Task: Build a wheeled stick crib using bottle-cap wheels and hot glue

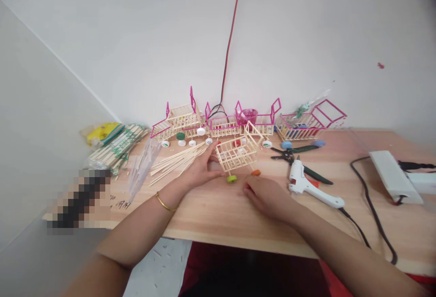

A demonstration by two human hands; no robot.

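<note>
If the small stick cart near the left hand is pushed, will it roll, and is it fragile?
The stick cart probably rolls easily: it seems to sit on bottle-cap wheels such as the green cap. Its thin open lattice suggests it is light and fragile. The left hand touches its side.

pixelated patch point(79, 201), power strip point(391, 175) partly cut off

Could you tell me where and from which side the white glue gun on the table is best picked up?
Probably by its handle, from the near right. The glue gun lies flat, nozzle pointing away toward the scissors, handle and cord trailing toward the table's front edge, beside the right hand.
</note>
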